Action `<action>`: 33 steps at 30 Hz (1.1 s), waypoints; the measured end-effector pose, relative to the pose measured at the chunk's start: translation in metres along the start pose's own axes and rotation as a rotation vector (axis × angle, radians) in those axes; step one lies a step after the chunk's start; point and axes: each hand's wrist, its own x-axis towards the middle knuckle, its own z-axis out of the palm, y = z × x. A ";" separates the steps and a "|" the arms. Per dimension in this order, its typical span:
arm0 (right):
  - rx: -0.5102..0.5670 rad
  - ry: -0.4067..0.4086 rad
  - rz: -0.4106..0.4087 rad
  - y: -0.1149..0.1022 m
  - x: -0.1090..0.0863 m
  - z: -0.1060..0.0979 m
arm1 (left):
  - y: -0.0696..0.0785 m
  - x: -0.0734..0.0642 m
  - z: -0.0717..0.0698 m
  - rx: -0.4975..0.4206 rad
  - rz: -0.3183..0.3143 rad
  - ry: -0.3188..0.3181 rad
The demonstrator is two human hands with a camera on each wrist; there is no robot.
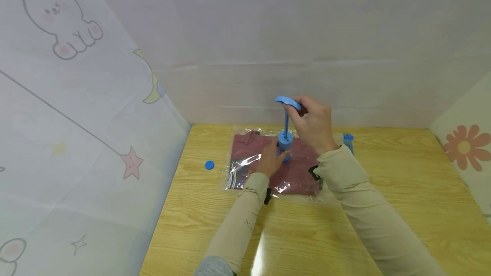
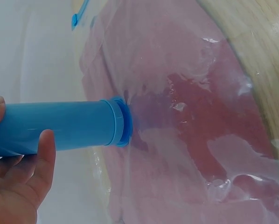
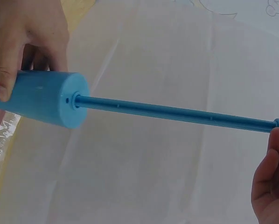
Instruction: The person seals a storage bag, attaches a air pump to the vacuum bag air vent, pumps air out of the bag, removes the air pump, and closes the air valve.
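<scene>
The left grip (image 1: 271,160) wraps round a blue hand pump (image 2: 79,125), upright on a clear plastic bag (image 1: 284,187) (maroon garment (image 1: 297,174) inside); the right grip (image 1: 315,126) pinches its raised handle (image 1: 287,102). A blue disc (image 1: 209,165) lies apart on the surface (image 1: 402,186).
</scene>
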 end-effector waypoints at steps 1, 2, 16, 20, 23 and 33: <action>-0.010 -0.011 0.016 0.002 -0.002 0.001 | 0.000 0.000 0.001 -0.001 -0.002 -0.001; -0.021 -0.024 0.038 0.005 -0.005 0.002 | 0.000 0.000 0.001 -0.003 -0.003 -0.004; -0.151 -0.365 0.323 0.057 -0.050 0.022 | -0.006 0.001 0.009 0.031 0.097 0.041; -0.171 -0.404 0.356 0.063 -0.053 0.027 | -0.007 0.002 0.008 0.031 0.104 0.039; -0.180 -0.425 0.374 0.068 -0.054 0.030 | -0.007 0.003 0.007 0.026 0.109 0.034; -0.199 -0.451 0.386 0.072 -0.056 0.035 | -0.007 0.001 0.001 0.012 0.077 0.032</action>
